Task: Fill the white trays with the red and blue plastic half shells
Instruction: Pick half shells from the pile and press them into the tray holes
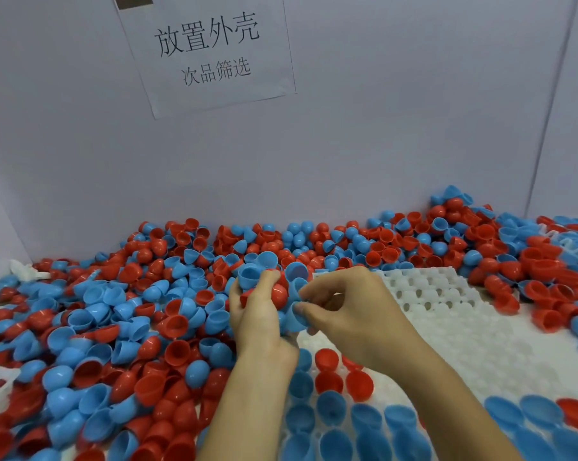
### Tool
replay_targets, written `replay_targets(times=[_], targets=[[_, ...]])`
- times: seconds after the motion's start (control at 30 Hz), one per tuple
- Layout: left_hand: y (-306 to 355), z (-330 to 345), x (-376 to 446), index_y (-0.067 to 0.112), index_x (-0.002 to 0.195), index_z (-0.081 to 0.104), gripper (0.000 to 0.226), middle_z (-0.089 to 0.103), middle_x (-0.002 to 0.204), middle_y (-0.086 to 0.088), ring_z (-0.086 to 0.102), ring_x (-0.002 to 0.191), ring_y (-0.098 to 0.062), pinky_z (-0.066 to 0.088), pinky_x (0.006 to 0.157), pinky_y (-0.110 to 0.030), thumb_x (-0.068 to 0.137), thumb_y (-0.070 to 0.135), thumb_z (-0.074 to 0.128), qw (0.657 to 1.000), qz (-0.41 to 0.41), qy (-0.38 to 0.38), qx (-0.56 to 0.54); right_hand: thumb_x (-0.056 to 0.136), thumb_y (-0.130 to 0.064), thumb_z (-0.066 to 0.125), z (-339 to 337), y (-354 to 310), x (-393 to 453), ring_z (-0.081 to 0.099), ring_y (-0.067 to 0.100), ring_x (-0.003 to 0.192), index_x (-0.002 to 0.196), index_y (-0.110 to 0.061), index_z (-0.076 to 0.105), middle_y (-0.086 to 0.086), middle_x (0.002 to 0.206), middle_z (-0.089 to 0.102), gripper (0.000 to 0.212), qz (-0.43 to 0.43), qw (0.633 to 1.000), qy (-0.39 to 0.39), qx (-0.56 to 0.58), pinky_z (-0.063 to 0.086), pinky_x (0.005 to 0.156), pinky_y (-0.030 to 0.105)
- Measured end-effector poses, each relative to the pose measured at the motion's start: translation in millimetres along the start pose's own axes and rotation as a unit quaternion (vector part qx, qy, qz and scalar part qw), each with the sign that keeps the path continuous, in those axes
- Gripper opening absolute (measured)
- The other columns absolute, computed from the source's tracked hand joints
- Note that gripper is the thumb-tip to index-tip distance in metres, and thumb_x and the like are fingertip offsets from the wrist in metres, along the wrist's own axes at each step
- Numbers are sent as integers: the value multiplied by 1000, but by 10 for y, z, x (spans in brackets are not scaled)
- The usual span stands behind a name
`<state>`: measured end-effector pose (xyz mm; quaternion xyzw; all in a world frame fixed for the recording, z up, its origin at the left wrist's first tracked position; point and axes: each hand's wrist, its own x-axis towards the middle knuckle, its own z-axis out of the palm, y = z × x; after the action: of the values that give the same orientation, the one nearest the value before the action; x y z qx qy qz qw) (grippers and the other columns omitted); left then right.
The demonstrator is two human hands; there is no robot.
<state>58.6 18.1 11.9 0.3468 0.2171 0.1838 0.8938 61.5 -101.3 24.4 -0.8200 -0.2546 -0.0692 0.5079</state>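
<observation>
Right now the person's left hand is cradling a bunch of half shells above the near edge of the heap, fingers curled round them. These shells are small glossy plastic cups, some bright red, some sky blue, each with a rounded dome on one side and a hollow on the other. Several blue ones at the top of the handful are showing their open mouths, tilted up and away toward the wall; a red one tucked against the palm is showing its smooth dome toward the right hand.

Meanwhile the right hand is pinching one blue shell by its rim between thumb and fingertips, just beside the left hand's load. That shell is lying tilted, its axis roughly level; which way its mouth is facing I cannot tell.

Beneath both wrists a white tray is lying flat, its grid of round pockets running away to the right. Blue and red shells are sitting in the nearest pockets, mostly blue ones along the front rows, with three or four red ones just below the hands. Further pockets are showing bare white.

Loose shells are lying heaped every which way to the left and along the back wall, where a paper sign with printed characters is hanging.
</observation>
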Motion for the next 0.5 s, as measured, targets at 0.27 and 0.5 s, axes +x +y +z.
replay_targets(times=[0.27,0.5], targets=[[26,20,1,33,124,62,42,65,121,-8,64,97,-24,52,45,-22,87,17,75,1000,-7,-5,1,84,-31,78,-628,158,-51,62,-11,69,73,-33,72,-18,69,69,12,137,972,-85,-173,46,50,10],[60,33,-2,31,118,64,37,66,110,-7,64,88,-21,51,44,-22,85,17,76,1000,-10,-22,-9,80,-32,82,-729,122,-160,63,4,69,77,-30,76,-16,74,70,7,232,919,-190,-257,41,54,14]])
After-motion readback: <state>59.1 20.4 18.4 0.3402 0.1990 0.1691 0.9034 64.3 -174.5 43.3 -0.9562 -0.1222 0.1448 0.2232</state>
